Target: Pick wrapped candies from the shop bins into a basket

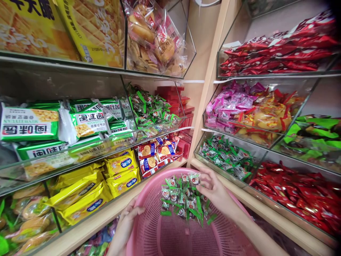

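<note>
A pink plastic basket (162,234) fills the lower middle of the view. My left hand (128,222) grips its left rim, fingers curled over the edge. Above the basket my right hand (213,190) hovers with its fingers partly spread. Several small green-wrapped candies (183,199) are in mid-air just left of it, falling over the basket. A clear bin of the same green candies (226,156) stands on the shelf right behind my right hand.
Clear bins line shelves on both sides: green biscuit packs (85,122) and yellow packs (119,170) on the left, red wrapped snacks (295,193) and pink and orange sweets (247,106) on the right. A wooden post (205,92) divides the two shelf units.
</note>
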`<state>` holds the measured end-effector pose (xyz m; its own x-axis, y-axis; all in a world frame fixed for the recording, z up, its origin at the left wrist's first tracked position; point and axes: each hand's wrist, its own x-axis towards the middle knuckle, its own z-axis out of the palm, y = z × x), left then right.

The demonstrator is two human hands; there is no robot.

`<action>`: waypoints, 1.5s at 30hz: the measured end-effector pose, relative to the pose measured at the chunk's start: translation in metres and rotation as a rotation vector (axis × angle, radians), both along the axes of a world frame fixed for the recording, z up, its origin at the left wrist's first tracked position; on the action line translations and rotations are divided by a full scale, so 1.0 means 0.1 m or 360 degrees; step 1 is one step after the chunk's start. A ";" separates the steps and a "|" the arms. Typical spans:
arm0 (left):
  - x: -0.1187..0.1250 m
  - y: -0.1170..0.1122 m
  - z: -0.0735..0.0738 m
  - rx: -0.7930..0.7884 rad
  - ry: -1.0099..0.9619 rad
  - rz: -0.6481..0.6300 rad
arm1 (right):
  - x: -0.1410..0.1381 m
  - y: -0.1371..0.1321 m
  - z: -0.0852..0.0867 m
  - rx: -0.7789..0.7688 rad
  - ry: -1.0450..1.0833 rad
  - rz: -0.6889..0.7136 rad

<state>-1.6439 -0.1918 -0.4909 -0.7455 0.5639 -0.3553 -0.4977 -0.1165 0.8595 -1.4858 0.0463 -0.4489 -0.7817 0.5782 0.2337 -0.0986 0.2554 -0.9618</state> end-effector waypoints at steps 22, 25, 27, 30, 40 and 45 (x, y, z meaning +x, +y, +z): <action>0.04 0.00 -0.01 0.0073 -0.0046 -0.0005 | 0.05 0.02 -0.17 0.0612 -0.0419 0.0184; 0.02 0.00 -0.05 0.0100 -0.0024 0.0009 | 0.06 0.04 -0.18 0.0782 -0.0455 0.0157; 0.02 -0.01 -0.05 0.0112 -0.0010 0.0013 | 0.05 0.05 -0.20 0.0890 -0.0435 0.0133; 0.03 -0.01 -0.02 0.0112 0.0031 0.0011 | 0.01 0.04 -0.21 0.1057 -0.0361 0.0074; 0.01 0.01 0.12 -0.0043 0.0127 0.0043 | -0.10 -0.03 0.39 0.1425 -0.0208 -0.0101; -0.01 -0.02 0.11 -0.0060 0.0138 0.0032 | -0.45 -0.02 1.35 0.1674 0.0076 -0.0307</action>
<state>-1.6446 -0.1938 -0.4798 -0.7855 0.5359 -0.3096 -0.4191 -0.0924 0.9032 -1.5303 0.0445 -0.3138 -0.6753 0.1815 0.7149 0.0003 0.9693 -0.2459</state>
